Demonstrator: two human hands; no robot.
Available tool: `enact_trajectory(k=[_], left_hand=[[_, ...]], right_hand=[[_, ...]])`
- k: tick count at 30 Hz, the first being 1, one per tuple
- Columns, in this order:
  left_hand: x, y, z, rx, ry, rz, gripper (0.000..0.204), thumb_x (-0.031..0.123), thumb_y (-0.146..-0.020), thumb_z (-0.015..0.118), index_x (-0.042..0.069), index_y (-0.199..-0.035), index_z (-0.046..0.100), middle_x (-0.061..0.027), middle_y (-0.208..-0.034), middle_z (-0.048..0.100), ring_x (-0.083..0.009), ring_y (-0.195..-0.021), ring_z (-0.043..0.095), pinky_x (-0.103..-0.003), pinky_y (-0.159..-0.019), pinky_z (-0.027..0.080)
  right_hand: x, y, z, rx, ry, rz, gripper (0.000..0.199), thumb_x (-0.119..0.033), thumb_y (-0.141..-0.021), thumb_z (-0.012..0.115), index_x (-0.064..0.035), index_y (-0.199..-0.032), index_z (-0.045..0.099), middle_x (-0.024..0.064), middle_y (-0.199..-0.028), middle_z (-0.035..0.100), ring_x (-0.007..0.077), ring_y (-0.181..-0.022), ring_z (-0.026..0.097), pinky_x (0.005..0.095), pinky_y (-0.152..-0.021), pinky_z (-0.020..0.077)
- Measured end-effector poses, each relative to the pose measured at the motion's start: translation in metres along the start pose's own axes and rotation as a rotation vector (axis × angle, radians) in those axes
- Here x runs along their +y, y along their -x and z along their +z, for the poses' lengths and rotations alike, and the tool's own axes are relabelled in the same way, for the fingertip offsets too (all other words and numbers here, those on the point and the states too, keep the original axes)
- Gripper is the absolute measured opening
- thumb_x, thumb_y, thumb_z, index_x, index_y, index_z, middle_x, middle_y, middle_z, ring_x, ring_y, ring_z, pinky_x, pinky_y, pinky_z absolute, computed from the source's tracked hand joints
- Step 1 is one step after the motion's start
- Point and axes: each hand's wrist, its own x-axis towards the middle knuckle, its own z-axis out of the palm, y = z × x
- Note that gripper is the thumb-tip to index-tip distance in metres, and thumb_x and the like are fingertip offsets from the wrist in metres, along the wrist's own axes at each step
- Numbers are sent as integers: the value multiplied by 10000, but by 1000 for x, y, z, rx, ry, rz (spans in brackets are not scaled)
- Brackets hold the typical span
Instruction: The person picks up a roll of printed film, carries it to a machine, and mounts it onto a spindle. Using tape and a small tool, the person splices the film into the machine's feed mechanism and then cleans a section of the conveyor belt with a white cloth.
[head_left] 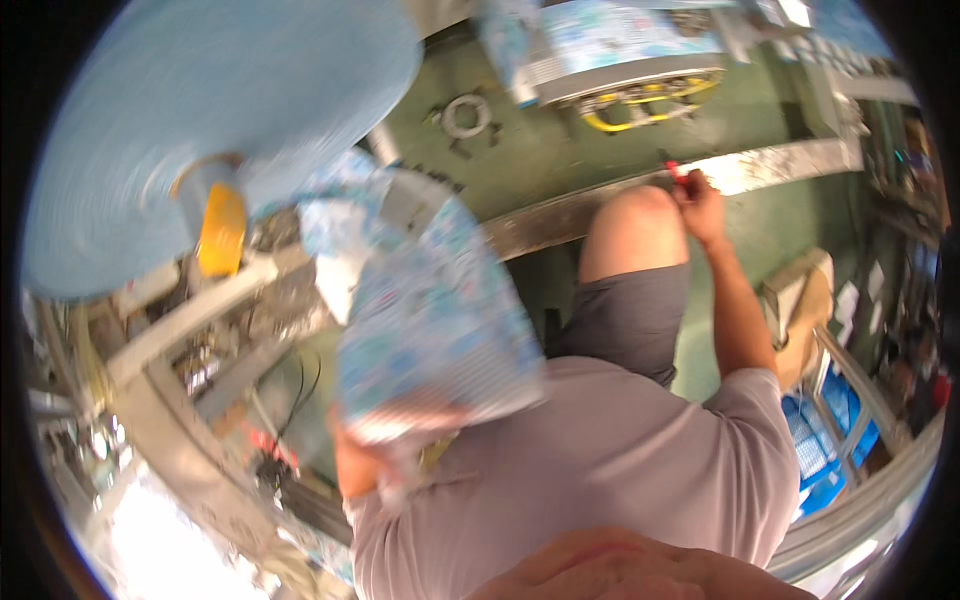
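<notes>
My left hand (405,418) is raised in front of my chest and grips the lower edge of a printed blue-and-white plastic film (430,310); the film is blurred and hides most of the fingers. The film runs up toward a large light-blue roll (200,110) with a yellow core (222,230) at the upper left. My right hand (703,205) reaches down past my bare knee (640,225) and is closed on a small red tool (676,171), next to a worn metal rail (770,165).
A grey metal machine frame (190,320) with cables stands at the left. On the green floor (540,150) lie a metal ring (465,113) and yellow tubing (640,105). A cardboard box (800,300) and a blue crate (825,440) sit at the right.
</notes>
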Motion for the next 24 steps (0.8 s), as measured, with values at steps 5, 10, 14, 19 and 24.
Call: enact_trajectory(k=[5,10,14,19,24], left_hand=[[-139,-124,70,-100,-5,-222,650,514,-991,731,240,-1555,562,-141,-870,751,-342,-784,714,-433,-790,570],[-266,-214,153,-149,-369,-603,733,726,-1028,462,103,-1215,800,-175,-1207,767,-397,-1178,702,-500,-999,548],[-292,-229,197,-444,-481,-536,628,623,-1022,564,91,-1293,760,-190,-1315,734,-407,-1225,688,-514,-1030,539],[-231,-233,181,-499,-284,-453,610,551,-1042,592,80,-1418,689,-215,-1359,712,-394,-1256,676,-498,-1074,521],[-240,-103,68,277,298,-60,398,326,-1038,674,48,-1322,704,-173,-1239,750,-353,-1165,705,-456,-1030,544]], right_hand=[[-75,-43,-29,-37,-268,-193,141,31,-910,678,-43,-1014,616,-20,-715,548,70,-662,470,268,-593,419],[-226,-61,-34,-469,153,-571,157,-105,-905,731,-27,-1030,678,159,-734,618,311,-636,594,413,-646,498],[-319,-44,19,-849,416,-843,238,-230,-897,769,-35,-996,675,220,-875,715,455,-880,702,555,-775,545],[-342,-3,104,-1005,714,-1009,302,-223,-900,757,-11,-1112,717,187,-1095,750,404,-1045,730,516,-916,593],[-307,6,182,-1093,682,-871,396,-305,-883,795,-20,-1146,713,211,-1227,706,405,-1111,713,503,-942,589]])
